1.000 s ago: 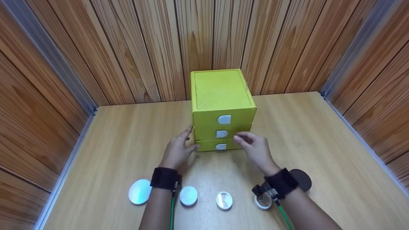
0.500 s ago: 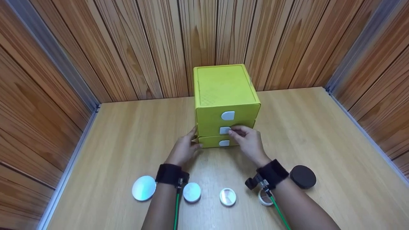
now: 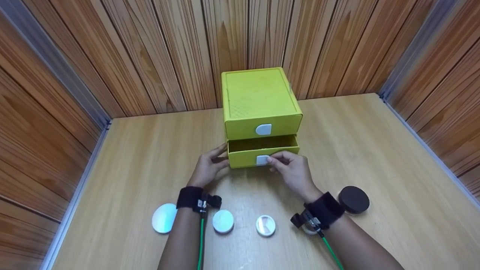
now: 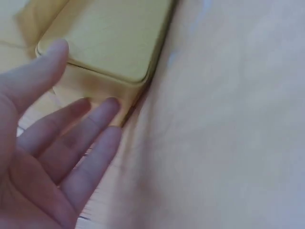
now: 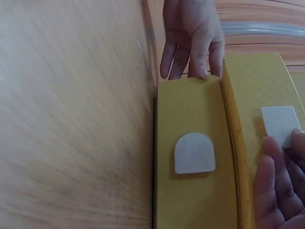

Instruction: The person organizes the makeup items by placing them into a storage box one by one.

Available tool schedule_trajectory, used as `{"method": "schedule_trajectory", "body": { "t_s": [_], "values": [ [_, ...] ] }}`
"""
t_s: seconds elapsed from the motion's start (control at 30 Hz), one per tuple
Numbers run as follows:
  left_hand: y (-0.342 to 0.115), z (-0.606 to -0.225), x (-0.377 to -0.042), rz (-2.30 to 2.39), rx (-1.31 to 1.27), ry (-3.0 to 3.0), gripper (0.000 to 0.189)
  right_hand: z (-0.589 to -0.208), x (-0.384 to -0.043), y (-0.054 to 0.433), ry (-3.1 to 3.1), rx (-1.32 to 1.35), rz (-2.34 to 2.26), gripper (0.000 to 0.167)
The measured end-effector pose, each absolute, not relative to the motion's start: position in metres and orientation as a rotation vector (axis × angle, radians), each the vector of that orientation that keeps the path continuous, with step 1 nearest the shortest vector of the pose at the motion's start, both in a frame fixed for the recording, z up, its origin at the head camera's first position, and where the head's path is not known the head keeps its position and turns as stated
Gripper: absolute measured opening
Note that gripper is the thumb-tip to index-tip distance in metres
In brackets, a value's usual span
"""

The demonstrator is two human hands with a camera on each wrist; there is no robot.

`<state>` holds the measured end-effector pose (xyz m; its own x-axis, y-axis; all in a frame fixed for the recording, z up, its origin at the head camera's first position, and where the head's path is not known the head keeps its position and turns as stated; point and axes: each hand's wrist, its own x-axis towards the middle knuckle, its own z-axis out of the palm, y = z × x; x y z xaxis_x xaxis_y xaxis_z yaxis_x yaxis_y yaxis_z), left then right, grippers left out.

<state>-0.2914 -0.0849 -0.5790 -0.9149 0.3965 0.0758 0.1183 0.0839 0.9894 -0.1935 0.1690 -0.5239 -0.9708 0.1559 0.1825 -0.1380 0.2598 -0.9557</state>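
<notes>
A yellow three-drawer box (image 3: 260, 93) stands at the middle of the table in the head view. Its middle drawer (image 3: 242, 159) is pulled out, and the visible inside looks bare. My right hand (image 3: 294, 170) pinches that drawer's white handle (image 5: 280, 123) between thumb and fingers. The bottom drawer's white handle (image 5: 194, 153) shows in the right wrist view, its front set back from the middle one. With fingers spread and lightly bent, my left hand (image 3: 206, 168) rests at the box's left side, low near the table. The top drawer is closed.
Along the front of the table lie a pale shiny disc (image 3: 164, 218), a white round container (image 3: 223, 221) and a small clear-topped jar (image 3: 265, 225). A dark-lidded jar (image 3: 353, 200) sits beside my right wrist. Another small jar is mostly hidden under that wrist. Wood-panelled walls (image 3: 150, 56) enclose the table.
My right hand has taken hold of the middle drawer's handle and drawn the drawer out toward me. The left hand has stayed at the box's left side.
</notes>
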Motion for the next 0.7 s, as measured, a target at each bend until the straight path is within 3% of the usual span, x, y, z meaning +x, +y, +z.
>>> {"method": "schedule_trajectory", "body": {
  "t_s": [0.17,0.7],
  "values": [
    [-0.077,-0.588,-0.294,2.184,0.465,1.93,0.062,-0.524,-0.182,0.167,-2.288,0.046,1.7,0.007],
    [-0.068,-0.589,-0.293,2.264,0.303,1.938,0.057,-0.524,-0.159,0.168,-2.32,0.292,1.403,0.004]
  ]
}}
